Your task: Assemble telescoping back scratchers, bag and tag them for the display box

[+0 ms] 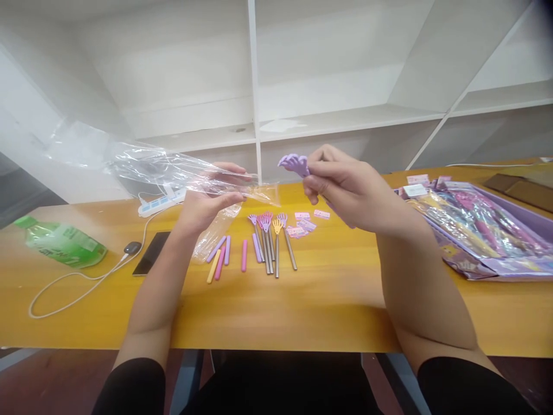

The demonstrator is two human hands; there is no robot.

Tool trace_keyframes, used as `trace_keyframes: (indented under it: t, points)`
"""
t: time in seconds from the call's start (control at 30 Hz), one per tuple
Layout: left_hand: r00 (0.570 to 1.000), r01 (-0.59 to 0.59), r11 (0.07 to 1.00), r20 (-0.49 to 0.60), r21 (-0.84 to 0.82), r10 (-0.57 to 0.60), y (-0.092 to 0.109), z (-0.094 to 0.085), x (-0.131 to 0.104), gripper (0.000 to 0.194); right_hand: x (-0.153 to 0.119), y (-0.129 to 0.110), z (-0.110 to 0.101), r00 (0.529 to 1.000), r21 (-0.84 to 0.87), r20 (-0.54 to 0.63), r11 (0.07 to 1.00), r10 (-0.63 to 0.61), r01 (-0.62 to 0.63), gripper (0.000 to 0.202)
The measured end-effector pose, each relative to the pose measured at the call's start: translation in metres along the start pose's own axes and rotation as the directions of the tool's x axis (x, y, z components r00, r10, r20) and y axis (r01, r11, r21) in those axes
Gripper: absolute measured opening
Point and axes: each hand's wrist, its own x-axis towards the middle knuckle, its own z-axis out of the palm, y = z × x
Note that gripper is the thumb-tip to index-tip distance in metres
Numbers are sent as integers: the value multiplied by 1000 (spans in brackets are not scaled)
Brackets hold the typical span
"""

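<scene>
My left hand [216,193] is closed around a long clear plastic bag [159,164], whose near end points to the right and whose far part trails off to the left. In my right hand [345,181] is a purple back scratcher [294,164], pinched just below its claw-shaped head; most of its handle is hidden by the hand. The two hands are apart above the table. Below them lie several back scratchers [277,227] with metal rods and coloured heads. Loose handle sleeves [244,255] in purple, pink and yellow are beside them, along with small printed cards [305,226].
A purple display box [475,268] of bagged back scratchers stands on the right of the wooden table [276,323]. To the left are a green bottle [64,242], a white cable [82,275], a phone [151,253] and a power strip [162,203]. White shelving rises behind.
</scene>
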Motion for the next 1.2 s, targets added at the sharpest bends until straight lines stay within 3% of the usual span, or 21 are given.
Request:
trace_keyframes:
  t: [0.07, 0.13, 0.3, 0.63, 0.83, 1.2]
  points:
    - [1000, -9, 1000, -5, 3, 9, -1, 1, 0, 55, -3, -6, 1, 999, 15, -45, 1000, -10, 11, 20]
    - [999, -32, 999, -3, -1, 32, -1, 2, 0, 56, -3, -7, 4, 998, 112, -38, 992, 59, -55, 13]
    - [994, -99, 995, -43, 30, 100, 2, 5, -2, 55, 1, -4, 7, 968, 186, 52, 950, 244, -250, 31]
    - [967, -247, 955, -16, 166, 253, 7, 15, -5, 55, 2, -1, 7, 953, 111, 133, 951, 272, -287, 26]
    - [968, -244, 961, 84, 132, 235, 5, 17, -4, 54, 3, -1, 9, 950, 101, 166, 953, 265, -284, 27]
    - [992, -82, 996, 104, 44, 77, -5, 38, -4, 50, 2, -1, 9, 951, 81, 194, 963, 239, -258, 26]
